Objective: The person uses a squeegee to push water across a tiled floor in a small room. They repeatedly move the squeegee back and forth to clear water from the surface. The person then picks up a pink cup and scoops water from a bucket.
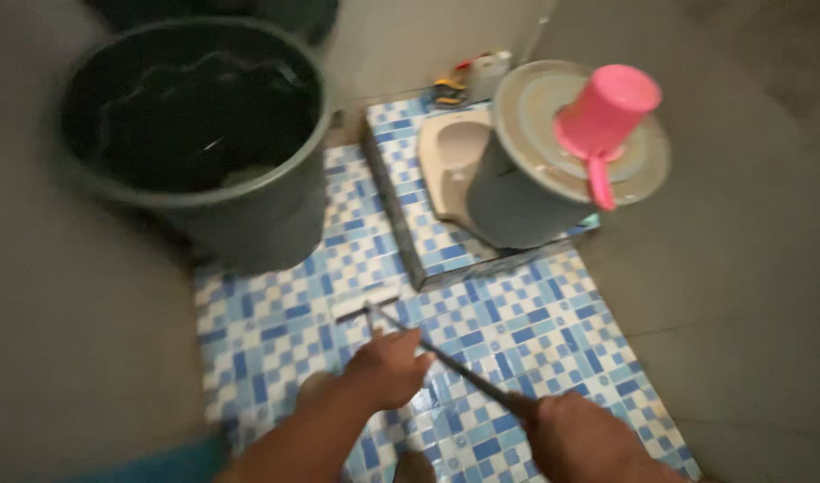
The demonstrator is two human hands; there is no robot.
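Floor brush point(367, 309) rests on the blue checkered tiles point(535, 331); your right hand point(578, 427) and left hand point(389, 365) both clasp its long handle point(468, 371).

Large dark bucket point(191, 134) stood on blue-and-white tiled floor point(535, 331), water inside. Squat toilet point(450, 161) sat on raised tiled step point(401, 224). Grey lidded bucket point(540, 179) stood on the step, pink scoop point(602, 121) upturned on its lid.
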